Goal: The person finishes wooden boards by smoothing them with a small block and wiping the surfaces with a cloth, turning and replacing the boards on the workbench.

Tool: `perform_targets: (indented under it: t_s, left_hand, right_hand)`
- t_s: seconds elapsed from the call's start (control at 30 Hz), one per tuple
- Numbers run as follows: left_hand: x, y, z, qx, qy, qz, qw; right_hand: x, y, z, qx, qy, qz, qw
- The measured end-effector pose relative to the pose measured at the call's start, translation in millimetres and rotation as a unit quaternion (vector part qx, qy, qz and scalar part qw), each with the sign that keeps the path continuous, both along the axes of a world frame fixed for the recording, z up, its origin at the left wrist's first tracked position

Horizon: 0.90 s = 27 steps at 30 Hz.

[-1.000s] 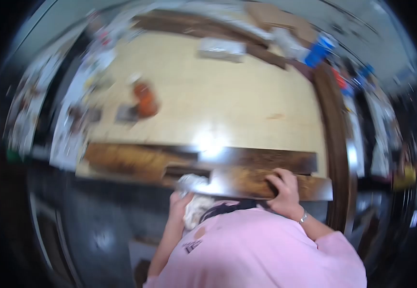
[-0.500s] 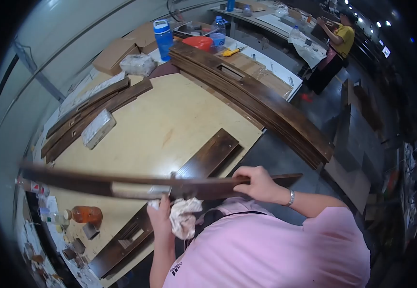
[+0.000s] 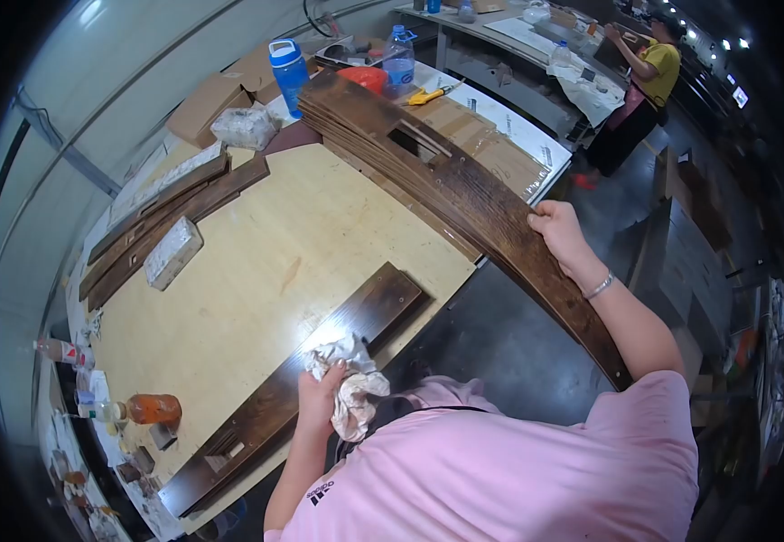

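Note:
My left hand (image 3: 318, 397) is closed around a crumpled white cloth (image 3: 358, 397), close to my body. Just beyond it, a dark brown wooden board (image 3: 288, 388) with a slot near its lower end lies along the front edge of the table. My right hand (image 3: 562, 237), fingers curled, grips the near edge of another dark board (image 3: 491, 203) with a rectangular cutout. That board rests on top of a stack of similar boards (image 3: 347, 135), whose near end juts past the table edge.
The pale tabletop (image 3: 256, 271) carries a wrapped block (image 3: 173, 253) and more dark boards (image 3: 175, 226) at left. An orange bottle (image 3: 154, 409) stands lower left. A blue bottle (image 3: 289, 74) and yellow-handled tool (image 3: 430, 95) are at the back. Another person (image 3: 649, 81) stands far right.
The board held across my body has moved away to the right, onto the stack. My left hand has let go of it and keeps the cloth; my right hand still grips the board.

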State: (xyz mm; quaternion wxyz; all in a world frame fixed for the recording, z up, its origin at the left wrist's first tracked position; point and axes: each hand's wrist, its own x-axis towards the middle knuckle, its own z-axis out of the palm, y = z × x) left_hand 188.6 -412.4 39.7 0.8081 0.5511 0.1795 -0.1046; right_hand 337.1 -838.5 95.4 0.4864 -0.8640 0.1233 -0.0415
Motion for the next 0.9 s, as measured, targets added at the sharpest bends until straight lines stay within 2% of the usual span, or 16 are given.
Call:
perform_targets:
  t_s: [0.07,0.17,0.27,0.37,0.4,0.5,0.63,0.77,0.9]
  left_hand:
    - [-1.0,2.9,-7.3,0.0,0.003,0.031,1.0]
    - [-3.4,5.8,-14.5,0.016,0.01,0.07,0.997]
    - [-8.4,3.8,-20.0,0.024,0.021,0.103,0.994]
    - [-17.7,1.7,-25.1,0.019,0.038,0.133,0.99]
    - [-19.6,0.9,-26.8,0.019,0.041,0.141,0.989]
    - [-22.8,-2.3,-24.9,0.024,0.039,0.174,0.984]
    - [-29.0,1.1,-23.2,-0.003,0.027,0.185,0.982]
    - [-35.8,2.9,-21.9,0.014,0.041,0.234,0.971]
    - [-52.8,16.4,-23.7,0.017,0.012,0.305,0.952]
  right_hand:
    - [22.5,-7.1,-4.6,-0.072,0.013,-0.015,0.997]
    - [50.8,-24.7,-25.0,0.041,0.002,0.027,0.999]
    - [65.0,-23.5,-32.1,-0.026,0.017,0.023,0.999]
    - [59.2,-9.4,0.3,-0.291,-0.076,0.033,0.953]
    - [63.1,-9.1,7.5,-0.26,-0.047,0.038,0.964]
    - [71.0,-3.9,-3.8,-0.264,-0.132,0.066,0.953]
    - [57.3,69.4,17.6,-0.204,-0.27,0.194,0.921]
    - [46.9,147.6,0.2,-0.082,-0.191,0.387,0.898]
    - [23.3,209.6,-35.6,-0.039,-0.075,0.559,0.825]
